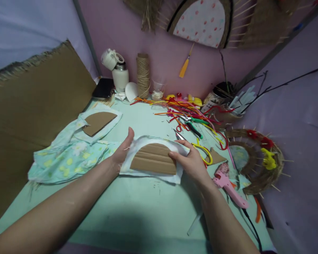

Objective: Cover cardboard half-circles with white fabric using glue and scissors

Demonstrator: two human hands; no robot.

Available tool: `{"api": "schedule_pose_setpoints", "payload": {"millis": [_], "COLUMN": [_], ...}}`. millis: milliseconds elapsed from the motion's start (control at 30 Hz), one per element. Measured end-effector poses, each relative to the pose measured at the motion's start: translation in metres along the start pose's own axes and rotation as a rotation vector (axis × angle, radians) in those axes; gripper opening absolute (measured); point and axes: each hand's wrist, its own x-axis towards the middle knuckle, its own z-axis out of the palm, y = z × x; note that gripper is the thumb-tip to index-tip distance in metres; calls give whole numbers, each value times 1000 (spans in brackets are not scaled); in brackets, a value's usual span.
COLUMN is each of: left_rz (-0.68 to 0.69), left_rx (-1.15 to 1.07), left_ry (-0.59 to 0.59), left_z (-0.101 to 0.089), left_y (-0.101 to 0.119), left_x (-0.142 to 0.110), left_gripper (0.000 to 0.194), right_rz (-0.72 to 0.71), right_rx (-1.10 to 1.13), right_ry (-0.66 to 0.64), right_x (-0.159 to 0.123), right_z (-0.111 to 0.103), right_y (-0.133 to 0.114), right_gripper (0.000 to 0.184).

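A half-round piece of corrugated cardboard (153, 158) lies on a larger piece of fabric (127, 163), pale side up, raised just over the table. My right hand (192, 160) grips both at the right side, its thumb pressing on the cardboard and the fingers behind the cloth. At the left edge my left hand (123, 150) supports the fabric, thumb pointing up and the other fingers hidden beneath. Further left, a second cardboard half-round (99, 122) rests on its own cloth, beside crumpled flowered fabric (66, 164).
Yellow-handled scissors (208, 157) and a pink glue gun (229, 187) lie right of my right hand. Green-handled pliers (194, 128) sit among colourful pipe cleaners (175, 102). A twine spool (143, 76) stands behind. A large cardboard sheet (39, 106) leans left; a decorated wreath (277, 155) is right.
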Motion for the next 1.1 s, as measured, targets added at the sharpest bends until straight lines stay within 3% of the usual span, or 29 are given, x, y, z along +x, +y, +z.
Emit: {"api": "schedule_pose_setpoints", "payload": {"millis": [67, 133, 200, 267, 433, 600, 733, 967, 1100], "left_rz": [-44, -67, -50, -6, 81, 118, 138, 156, 158], "left_rx": [60, 189, 336, 436, 516, 611, 700, 893, 903], "left_ry": [31, 159, 304, 373, 354, 307, 293, 389, 407], "left_z": [-5, -8, -7, -4, 2, 0, -4, -8, -5], "left_y": [-3, -4, -4, -4, -4, -3, -4, -4, -6], "left_x": [0, 0, -1, 0, -1, -2, -1, 0, 1], "left_gripper": [86, 73, 63, 58, 48, 44, 42, 40, 38], "right_rz": [-47, -73, -72, -41, 127, 163, 113, -76, -75], "right_rx": [-121, -167, -159, -51, 387, 454, 411, 269, 205], "right_ry": [49, 74, 91, 78, -166, -297, -227, -51, -11], "right_x": [2, 3, 4, 4, 2, -2, -2, 1, 0], "right_z": [1, 2, 3, 4, 3, 3, 6, 12, 12], "right_y": [-1, -1, 0, 1, 1, -6, 0, 11, 9], "right_gripper": [45, 43, 43, 46, 50, 51, 48, 33, 29]}}
